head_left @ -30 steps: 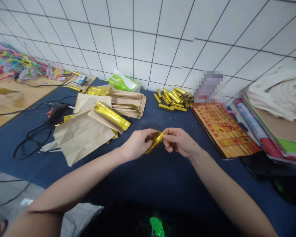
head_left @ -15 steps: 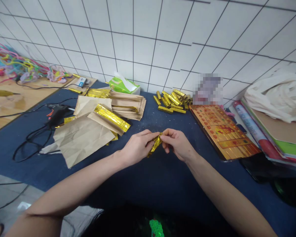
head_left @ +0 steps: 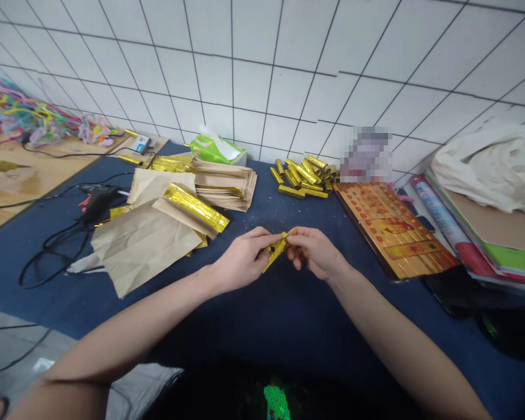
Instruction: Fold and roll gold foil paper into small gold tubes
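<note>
Between my two hands is a narrow strip of folded gold foil paper (head_left: 275, 256), tilted, its upper end toward the right. My left hand (head_left: 247, 259) grips it from the left, with the index finger stretched along its top edge. The thumb and fingertips of my right hand (head_left: 312, 251) pinch the upper end. Part of the strip is hidden by the left fingers. Beyond the hands lies a pile of gold foil rolls (head_left: 304, 175). To the left, a sheet of gold foil paper (head_left: 196, 207) rests on creased brown paper (head_left: 149, 242).
A stack of brown-backed paper (head_left: 227, 184) lies by a green tissue pack (head_left: 214, 149) at the wall. A black glue gun (head_left: 97, 198) with its cord is at left. An orange-gold printed packet (head_left: 396, 230) and stacked folders (head_left: 503, 245) are at right. Colourful pipe cleaners (head_left: 35, 119) fill the far left.
The gold foil strip has turned a little in my fingers and shows a flatter, narrower face. Both hands stay in nearly the same place, and the view has shifted slightly.
</note>
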`<state>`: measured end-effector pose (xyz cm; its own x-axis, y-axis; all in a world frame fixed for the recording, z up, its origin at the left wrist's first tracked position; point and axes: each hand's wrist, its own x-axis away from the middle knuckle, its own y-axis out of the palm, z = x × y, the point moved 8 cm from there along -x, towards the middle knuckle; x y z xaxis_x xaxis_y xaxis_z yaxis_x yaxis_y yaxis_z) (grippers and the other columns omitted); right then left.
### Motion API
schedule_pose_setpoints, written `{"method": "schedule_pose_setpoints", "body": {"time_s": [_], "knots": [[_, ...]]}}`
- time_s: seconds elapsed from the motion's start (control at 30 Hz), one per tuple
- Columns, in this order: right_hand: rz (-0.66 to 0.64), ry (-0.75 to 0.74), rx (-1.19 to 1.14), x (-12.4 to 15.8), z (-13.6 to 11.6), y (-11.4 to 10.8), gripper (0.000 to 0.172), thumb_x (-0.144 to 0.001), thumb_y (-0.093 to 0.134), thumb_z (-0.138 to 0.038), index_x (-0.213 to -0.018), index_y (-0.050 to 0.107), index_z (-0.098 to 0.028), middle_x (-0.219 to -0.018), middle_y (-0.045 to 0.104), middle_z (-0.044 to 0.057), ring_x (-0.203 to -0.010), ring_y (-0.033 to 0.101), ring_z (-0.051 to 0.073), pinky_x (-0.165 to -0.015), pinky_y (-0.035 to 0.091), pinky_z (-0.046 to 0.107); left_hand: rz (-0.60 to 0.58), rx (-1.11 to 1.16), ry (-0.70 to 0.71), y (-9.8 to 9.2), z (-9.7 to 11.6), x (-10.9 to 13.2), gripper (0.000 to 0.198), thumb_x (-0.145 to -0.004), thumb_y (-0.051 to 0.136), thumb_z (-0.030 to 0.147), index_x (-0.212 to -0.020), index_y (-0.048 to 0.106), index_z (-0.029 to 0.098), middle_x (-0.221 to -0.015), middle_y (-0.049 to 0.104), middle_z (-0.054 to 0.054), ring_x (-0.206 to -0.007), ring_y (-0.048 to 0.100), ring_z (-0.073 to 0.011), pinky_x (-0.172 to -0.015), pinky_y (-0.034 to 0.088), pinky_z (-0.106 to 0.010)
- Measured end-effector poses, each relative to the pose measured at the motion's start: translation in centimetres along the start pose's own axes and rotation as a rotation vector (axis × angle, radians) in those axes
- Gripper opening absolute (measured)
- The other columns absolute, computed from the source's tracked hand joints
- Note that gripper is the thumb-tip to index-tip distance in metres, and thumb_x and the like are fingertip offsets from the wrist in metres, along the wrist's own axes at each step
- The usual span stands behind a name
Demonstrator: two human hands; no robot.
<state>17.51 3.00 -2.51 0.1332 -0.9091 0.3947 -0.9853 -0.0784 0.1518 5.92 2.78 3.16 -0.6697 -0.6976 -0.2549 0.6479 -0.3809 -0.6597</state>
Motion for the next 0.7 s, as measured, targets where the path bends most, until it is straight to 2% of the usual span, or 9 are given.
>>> {"method": "schedule_pose_setpoints", "body": {"time_s": [0.17, 0.3, 0.4, 0.5, 0.7], "knots": [[-0.074, 0.086, -0.155, -0.4, 0.4, -0.3, 0.012, -0.065, 0.061, -0.024, -0.062, 0.052, -0.017, -0.041, 0.054, -0.004, -0.029, 0.041, 0.006, -0.031, 0.033, 0.018, -0.125, 0.112, -0.044, 0.3, -0.2, -0.3, 0.053, -0.075, 0.041, 0.003, -0.124, 0.05, 0.021, -0.101, 0.057, -0.003, -0.085, 0.057, -0.0112, -0.075, 0.046, -0.023], [-0.1, 0.094, -0.211, -0.5, 0.5, -0.3, 0.012, -0.063, 0.062, -0.023, -0.061, 0.053, -0.016, -0.04, 0.054, -0.003, -0.029, 0.038, 0.005, -0.031, 0.033, 0.017, -0.177, 0.166, -0.028, 0.5, 0.0, -0.3, 0.056, -0.075, 0.041, 0.002, -0.126, 0.047, 0.022, -0.106, 0.055, -0.004, -0.094, 0.055, -0.0127, -0.081, 0.045, -0.025], [-0.052, 0.065, -0.217, -0.5, 0.4, -0.6, 0.011, -0.063, 0.062, -0.023, -0.062, 0.054, -0.016, -0.04, 0.054, -0.004, -0.029, 0.038, 0.005, -0.031, 0.033, 0.018, -0.177, 0.193, -0.017, 0.6, 0.0, -0.3, 0.061, -0.07, 0.043, -0.001, -0.127, 0.046, 0.022, -0.112, 0.053, -0.005, -0.1, 0.054, -0.0135, -0.086, 0.044, -0.026], [0.026, 0.014, -0.169, -0.5, 0.1, -1.0, 0.013, -0.063, 0.063, -0.026, -0.063, 0.053, -0.017, -0.041, 0.054, -0.004, -0.028, 0.04, 0.006, -0.03, 0.033, 0.018, -0.125, 0.198, -0.018, 0.4, -0.1, -0.3, 0.062, -0.069, 0.042, -0.002, -0.125, 0.048, 0.022, -0.116, 0.054, -0.004, -0.104, 0.053, -0.0144, -0.089, 0.043, -0.026], [0.192, -0.121, -0.068, -0.2, -0.3, -1.5, 0.022, -0.066, 0.065, -0.032, -0.07, 0.049, -0.018, -0.045, 0.055, -0.005, -0.032, 0.045, 0.007, -0.032, 0.035, 0.019, -0.051, 0.175, -0.048, 0.2, 0.1, -0.3, 0.054, -0.07, 0.043, 0.0, -0.12, 0.053, 0.02, -0.108, 0.058, -0.005, -0.102, 0.054, -0.016, -0.09, 0.044, -0.028]]}}
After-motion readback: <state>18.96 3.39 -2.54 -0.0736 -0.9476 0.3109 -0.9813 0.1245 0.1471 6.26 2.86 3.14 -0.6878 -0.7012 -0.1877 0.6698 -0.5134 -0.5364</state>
